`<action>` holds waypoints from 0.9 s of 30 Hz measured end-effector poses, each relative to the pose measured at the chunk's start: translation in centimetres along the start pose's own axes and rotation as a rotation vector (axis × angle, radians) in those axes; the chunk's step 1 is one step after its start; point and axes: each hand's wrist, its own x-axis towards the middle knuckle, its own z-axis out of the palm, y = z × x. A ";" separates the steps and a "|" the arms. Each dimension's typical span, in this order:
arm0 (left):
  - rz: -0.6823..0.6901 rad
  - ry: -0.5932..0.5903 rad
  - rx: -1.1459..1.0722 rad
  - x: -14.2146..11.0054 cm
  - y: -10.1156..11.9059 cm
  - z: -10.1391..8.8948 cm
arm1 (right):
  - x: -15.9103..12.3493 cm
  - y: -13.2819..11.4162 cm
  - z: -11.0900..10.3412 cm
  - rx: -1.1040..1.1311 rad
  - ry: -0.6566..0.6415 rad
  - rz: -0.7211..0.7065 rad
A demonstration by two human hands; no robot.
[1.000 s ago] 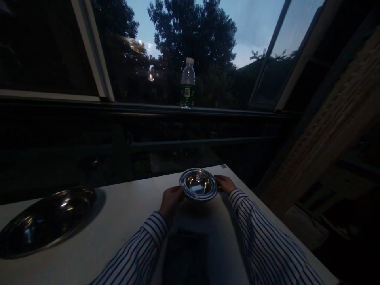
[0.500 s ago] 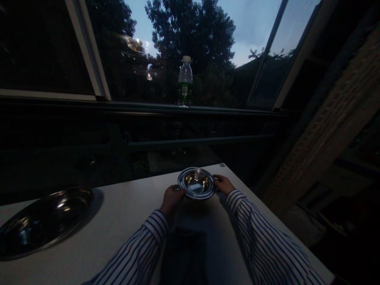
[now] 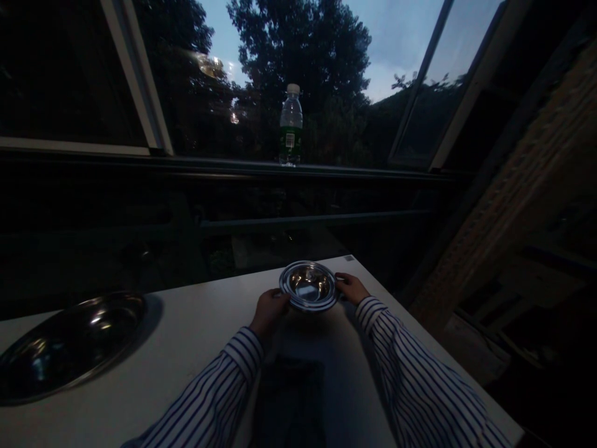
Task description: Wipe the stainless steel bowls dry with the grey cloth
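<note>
A shiny stainless steel bowl (image 3: 308, 289) is at the far right part of the white table (image 3: 200, 336). Several ring-like lines run along its rim, and I cannot tell whether it is one bowl or a stack. My left hand (image 3: 269, 312) pinches the rim on the left side, its fingers closed. On the opposite side my right hand (image 3: 353, 289) grips the rim with thumb and fingers. The bowl seems held just over the table, with a shadow beneath it; its underside is hidden.
A large shiny metal basin (image 3: 74, 345) rests at the table's left. Between my forearms is a dark shape (image 3: 291, 398), too dim to name. Behind, a plastic bottle with a green label (image 3: 290, 137) stands on the window ledge (image 3: 224, 167). A tan slanted panel (image 3: 504, 193) is at right.
</note>
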 end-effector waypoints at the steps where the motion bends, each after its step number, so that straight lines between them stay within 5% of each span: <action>1: 0.007 -0.009 -0.010 0.0 0.0 0.0 | 0.0 0.0 0.0 0.002 -0.012 0.014; 10: 0.024 -0.035 0.019 0.1 0.1 0.1 | 0.1 -0.2 -0.4 0.004 0.006 0.038; 16: 0.092 -0.019 0.170 -1.7 0.0 -3.1 | -3.5 0.8 -2.0 -0.061 0.093 -0.097; 22: 0.224 -0.151 0.435 -5.3 -1.6 -6.2 | -10.9 1.7 0.2 -0.115 -0.210 -0.192; 27: 0.270 -0.226 0.591 -7.6 -2.8 -6.6 | -13.1 2.2 3.2 -0.174 -0.339 -0.179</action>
